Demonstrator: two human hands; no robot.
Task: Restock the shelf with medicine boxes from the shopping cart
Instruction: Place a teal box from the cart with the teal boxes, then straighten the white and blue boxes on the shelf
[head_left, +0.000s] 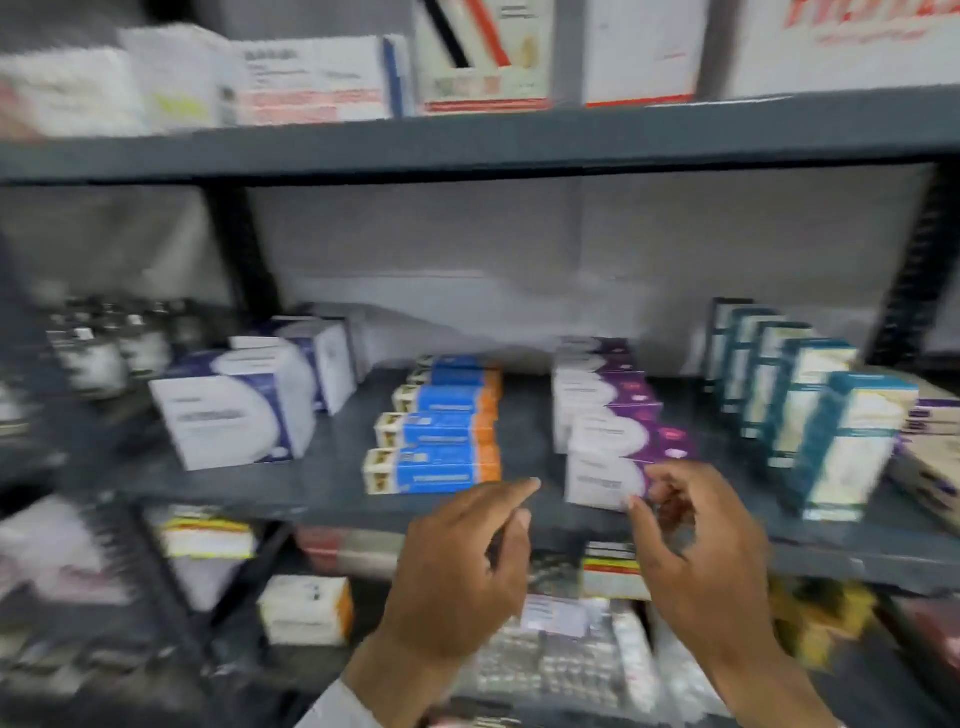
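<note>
Left hand (462, 566): open, empty, forefinger out.
Right hand (696, 540): loosely curled, fingertips touching front purple box (605, 480) (grip unclear).
Risk: nudging it off the shelf edge (322, 501).

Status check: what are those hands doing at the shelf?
Left hand open, empty. Right hand fingers at front white-and-purple medicine box; grip unclear. Grey metal shelf unobstructed.

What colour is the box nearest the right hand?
White and purple box, by the right hand; head view.
</note>
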